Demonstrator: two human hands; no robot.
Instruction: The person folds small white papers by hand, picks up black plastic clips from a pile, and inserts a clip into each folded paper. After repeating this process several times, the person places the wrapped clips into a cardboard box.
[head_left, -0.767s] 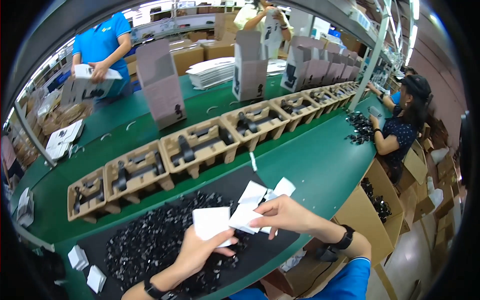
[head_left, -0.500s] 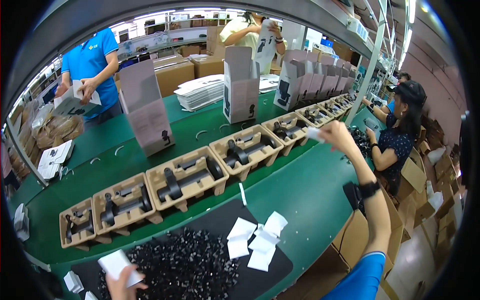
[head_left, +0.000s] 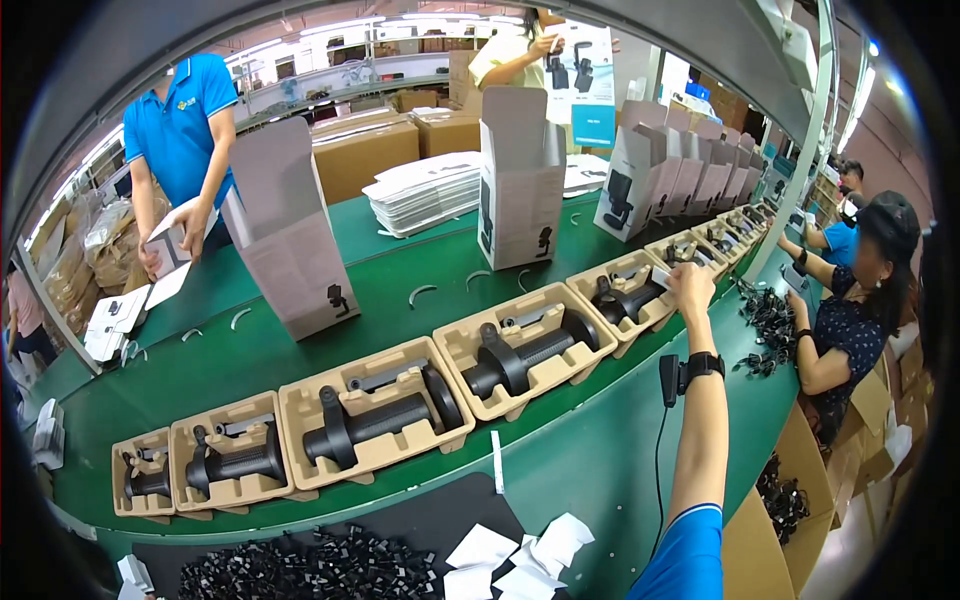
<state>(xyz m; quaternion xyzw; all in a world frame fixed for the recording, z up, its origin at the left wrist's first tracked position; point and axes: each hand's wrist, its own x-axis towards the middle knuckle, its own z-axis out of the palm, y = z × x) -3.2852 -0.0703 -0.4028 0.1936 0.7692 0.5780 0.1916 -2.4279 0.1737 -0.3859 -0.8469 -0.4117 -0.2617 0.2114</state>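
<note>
My right hand (head_left: 690, 288) pinches a small folded white paper (head_left: 661, 278) at the right end of a brown moulded pulp tray (head_left: 632, 333). That tray holds black ribbed stand parts (head_left: 615, 300). Whether the paper touches them I cannot tell. A black strap with a small cabled device (head_left: 672, 380) is on my right wrist. Similar trays stand in a row, including one with a black cylinder and clamp (head_left: 345, 430) nearer me. My left hand is out of view. Loose white folded papers (head_left: 480, 547) lie beside a heap of small black pieces (head_left: 310, 570).
Upright open cartons (head_left: 290, 240) stand behind the tray row, near stacked flat cartons (head_left: 425, 190). Two people across the line handle cartons. At right, a person in a black cap (head_left: 885, 230) works beside black cables (head_left: 765, 325). A metal post (head_left: 805, 150) rises there.
My right hand has reached down to a tray with the paper. My left hand, earlier holding white papers at lower left, has left view. The view has shifted; a person opposite has turned a carton.
</note>
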